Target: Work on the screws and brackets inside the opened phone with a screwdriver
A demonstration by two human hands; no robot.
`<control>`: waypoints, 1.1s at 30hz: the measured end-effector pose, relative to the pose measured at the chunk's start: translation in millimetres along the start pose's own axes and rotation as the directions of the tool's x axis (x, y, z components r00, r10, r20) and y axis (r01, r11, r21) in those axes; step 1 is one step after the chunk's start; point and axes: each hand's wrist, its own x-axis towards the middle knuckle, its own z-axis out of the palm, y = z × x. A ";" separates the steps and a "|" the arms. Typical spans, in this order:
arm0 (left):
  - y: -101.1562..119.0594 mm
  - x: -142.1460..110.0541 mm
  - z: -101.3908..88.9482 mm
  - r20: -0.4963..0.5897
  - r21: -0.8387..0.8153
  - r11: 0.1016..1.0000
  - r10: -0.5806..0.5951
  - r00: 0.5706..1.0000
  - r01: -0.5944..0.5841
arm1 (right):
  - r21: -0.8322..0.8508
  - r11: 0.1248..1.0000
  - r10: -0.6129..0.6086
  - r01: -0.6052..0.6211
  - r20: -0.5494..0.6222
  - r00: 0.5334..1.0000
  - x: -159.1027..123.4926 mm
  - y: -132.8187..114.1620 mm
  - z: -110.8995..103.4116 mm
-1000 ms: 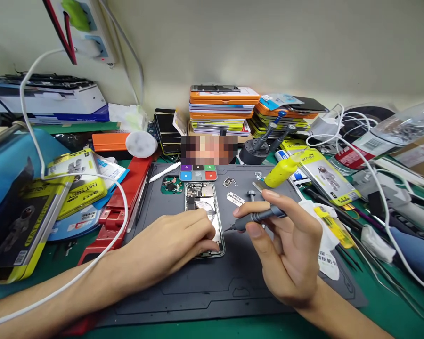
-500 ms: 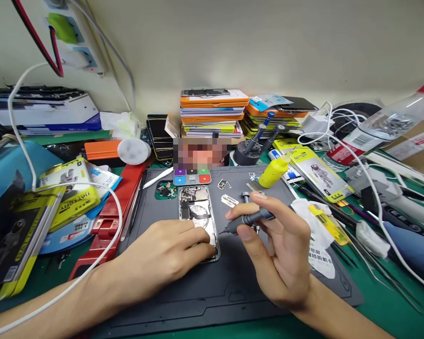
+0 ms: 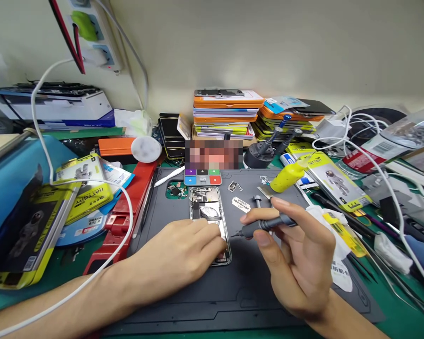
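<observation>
The left hand (image 3: 176, 249) has its fingers curled close together over the near end of an opened phone (image 3: 212, 207); their tips are partly hidden, so any grip there is unclear. The phone lies left of centre on the grey mat (image 3: 198, 301), nearer its far edge: opened up, innards bare, not closed; what remains cannot be told. Beyond its right side lie loose metal pieces (image 3: 232, 187). The right hand (image 3: 300, 263) pinches a screwdriver (image 3: 257, 228) between thumb and bent forefinger, tip beside the phone.

Screwdriver (image 3: 265, 225) in right fingers (image 3: 265, 239)
</observation>
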 end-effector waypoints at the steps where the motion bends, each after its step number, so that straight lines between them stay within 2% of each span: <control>1: -1.7 -0.2 -1.2 -0.017 -0.116 0.992 -0.058 0.998 0.056 | 0.013 1.000 0.012 -0.011 -0.022 1.000 1.3 -0.4 0.6; 3: -4.7 -0.6 -4.8 -0.032 -0.409 0.894 -0.213 0.977 0.182 | 0.050 0.998 0.051 -0.048 -0.079 0.996 4.6 -2.8 2.0; 4: -5.8 -0.7 -6.9 -0.018 -0.553 0.799 -0.296 0.955 0.237 | 0.078 0.994 0.084 -0.075 -0.112 0.990 6.3 -4.6 2.5; 6: -6.7 -0.5 -10.8 0.082 -0.772 0.536 -0.450 0.889 0.342 | 0.151 0.979 0.162 -0.139 -0.157 0.974 9.0 -8.6 3.0; 8: -6.7 -0.1 -13.6 0.263 -0.866 0.235 -0.537 0.801 0.442 | 0.203 0.960 0.229 -0.193 -0.173 0.958 9.5 -11.9 2.6; 10: -6.8 0.4 -14.6 0.401 -0.880 -0.006 -0.545 0.736 0.475 | 0.200 0.953 0.264 -0.227 -0.184 0.947 8.3 -14.3 1.9; 11: -7.1 0.6 -14.5 0.436 -0.880 -0.090 -0.540 0.720 0.466 | 0.181 0.957 0.262 -0.228 -0.192 0.946 7.5 -15.3 1.6; 13: -7.6 1.3 -14.1 0.459 -0.885 -0.201 -0.527 0.715 0.420 | 0.140 0.971 0.222 -0.196 -0.205 0.953 6.7 -17.6 1.3; 17: -7.2 2.7 -14.7 0.476 -0.878 -0.321 -0.493 0.728 0.356 | 0.085 0.992 0.101 -0.091 -0.121 0.987 11.6 -22.9 1.2; 20: -6.6 2.5 -15.5 0.490 -0.864 -0.368 -0.454 0.744 0.345 | 0.059 0.993 0.107 -0.102 -0.073 0.992 15.2 -24.9 1.7; 26: -7.5 1.3 -14.7 0.475 -0.870 -0.368 -0.437 0.764 0.330 | 0.100 0.981 0.178 -0.167 -0.112 0.978 13.4 -23.5 3.8; 33: -6.6 1.6 -15.6 0.487 -0.862 -0.371 -0.426 0.762 0.344 | 0.037 0.983 0.184 -0.182 -0.056 0.981 12.7 -20.7 -3.6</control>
